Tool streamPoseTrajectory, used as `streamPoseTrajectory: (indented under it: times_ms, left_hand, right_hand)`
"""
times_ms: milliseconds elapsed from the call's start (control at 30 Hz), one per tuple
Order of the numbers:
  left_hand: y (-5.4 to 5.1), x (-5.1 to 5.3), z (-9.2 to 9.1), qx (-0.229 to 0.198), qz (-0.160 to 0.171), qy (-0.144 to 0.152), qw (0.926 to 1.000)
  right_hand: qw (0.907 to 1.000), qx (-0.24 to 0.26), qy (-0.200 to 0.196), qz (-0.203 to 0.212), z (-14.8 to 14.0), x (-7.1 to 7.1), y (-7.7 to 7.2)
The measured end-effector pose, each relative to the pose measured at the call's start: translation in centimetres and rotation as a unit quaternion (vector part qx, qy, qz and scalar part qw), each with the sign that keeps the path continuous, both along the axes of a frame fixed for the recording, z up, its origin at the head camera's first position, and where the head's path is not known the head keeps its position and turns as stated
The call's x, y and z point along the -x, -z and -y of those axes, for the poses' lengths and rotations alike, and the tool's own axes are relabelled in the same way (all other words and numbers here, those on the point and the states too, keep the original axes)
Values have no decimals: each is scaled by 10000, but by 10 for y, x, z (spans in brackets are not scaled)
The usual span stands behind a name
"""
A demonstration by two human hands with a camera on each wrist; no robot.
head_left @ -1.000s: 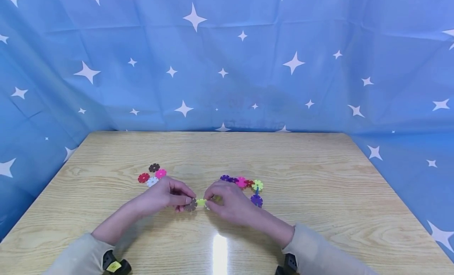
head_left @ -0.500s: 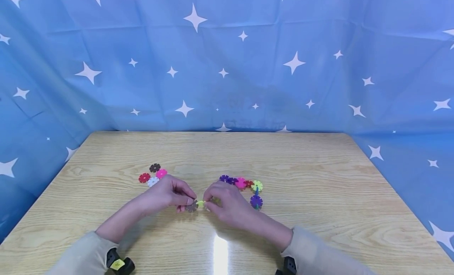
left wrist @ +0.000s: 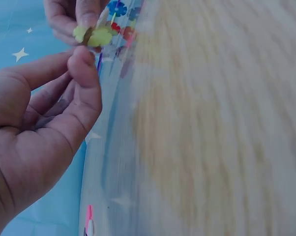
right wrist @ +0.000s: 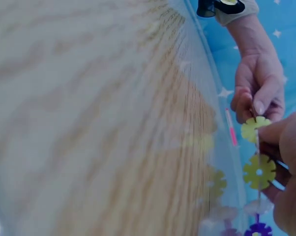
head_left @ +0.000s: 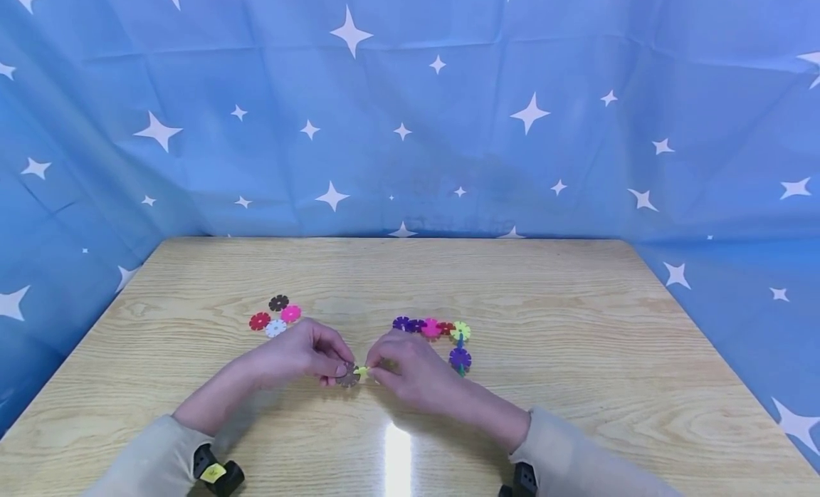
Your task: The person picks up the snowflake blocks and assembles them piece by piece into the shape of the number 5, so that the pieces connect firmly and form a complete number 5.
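My left hand [head_left: 301,354] pinches a grey-brown notched interlocking disc [head_left: 348,375] between thumb and fingers. A yellow-green disc [head_left: 361,372] sits between the two hands, with the brown disc edge-on in its slot in the left wrist view. My right hand [head_left: 413,369] pinches the chain by that yellow disc [right wrist: 255,129], where a white disc [right wrist: 257,141] shows edge-on; its fingers hide part of the hold. Another yellow disc [right wrist: 259,171] follows along the chain. Beyond the right hand, the chain continues through purple [head_left: 460,357], yellow [head_left: 460,331], red and pink [head_left: 431,328] discs.
Loose discs lie at the left of the wooden table [head_left: 551,283]: dark brown [head_left: 278,302], pink [head_left: 291,313], red [head_left: 259,321] and white [head_left: 276,328]. A blue star-patterned cloth [head_left: 410,127] hangs behind the table's far edge.
The far part of the chain has shifted slightly left. The yellow disc between my hands has tilted, and the brown disc sits slightly nearer to me. Both hands keep their pinch.
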State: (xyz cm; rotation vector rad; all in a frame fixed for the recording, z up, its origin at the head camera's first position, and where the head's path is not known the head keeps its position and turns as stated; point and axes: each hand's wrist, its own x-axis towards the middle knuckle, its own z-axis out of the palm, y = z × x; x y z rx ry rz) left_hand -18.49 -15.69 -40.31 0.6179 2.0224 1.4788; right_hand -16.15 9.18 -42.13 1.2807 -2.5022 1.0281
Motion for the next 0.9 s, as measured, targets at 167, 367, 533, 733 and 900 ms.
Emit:
streamPoseTrajectory:
  times_ms: [167,367,533,733,900]
  left_hand:
    - [2,1,3,14,182,-18,9998]
    - [4,-1,1,-72,312,-252,9992]
    - [5,-2,1,-131,502,-465,9976]
    - [6,-2,1,-217,647,-653,9955]
    - [6,-3,0,-462,921,-890,9907]
  right_hand:
    - [9997,-33,20,240,-1,0,-1]
    - [9983,-36,114,578,-2,0,0]
    - [9970,-34,131,763,-1,1,0]
    - [9947,-152,256,984,1,0,-2]
    - [9905,-276,439,1270,1,-2,-3]
